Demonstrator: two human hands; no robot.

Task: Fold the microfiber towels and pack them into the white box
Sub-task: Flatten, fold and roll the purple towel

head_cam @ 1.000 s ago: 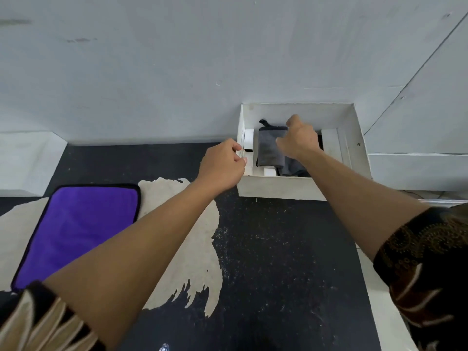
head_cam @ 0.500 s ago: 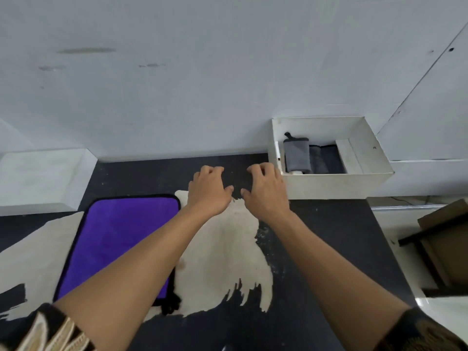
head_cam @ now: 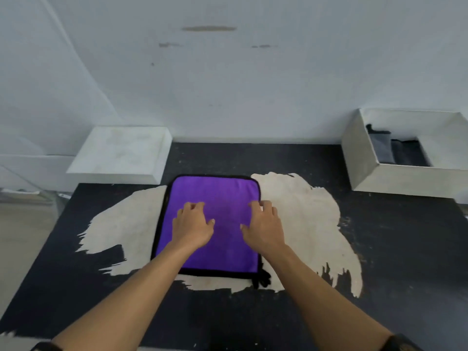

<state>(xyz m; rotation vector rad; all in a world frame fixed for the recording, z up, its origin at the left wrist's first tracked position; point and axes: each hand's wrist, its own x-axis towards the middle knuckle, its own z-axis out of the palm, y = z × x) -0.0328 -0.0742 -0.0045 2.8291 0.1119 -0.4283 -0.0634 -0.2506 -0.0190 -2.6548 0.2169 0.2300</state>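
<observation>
Purple microfiber towel (head_cam: 222, 196), trimmed in black, lies flat at the middle of the bench (head_cam: 379, 249). Your left hand (head_cam: 193, 225) and right hand (head_cam: 263, 225) are over it, fingers loosely curled, gripping nothing; whether they touch the cloth is unclear. For a clean fold, pinch the two near corners, carry them to the far edge and match the trim before pressing flat. The white box (head_cam: 405, 179), with grey towels (head_cam: 381, 148) inside, sits at the far right corner.

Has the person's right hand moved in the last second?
Yes. The right hand left the white box and is now over the purple towel, to the box's left.
</observation>
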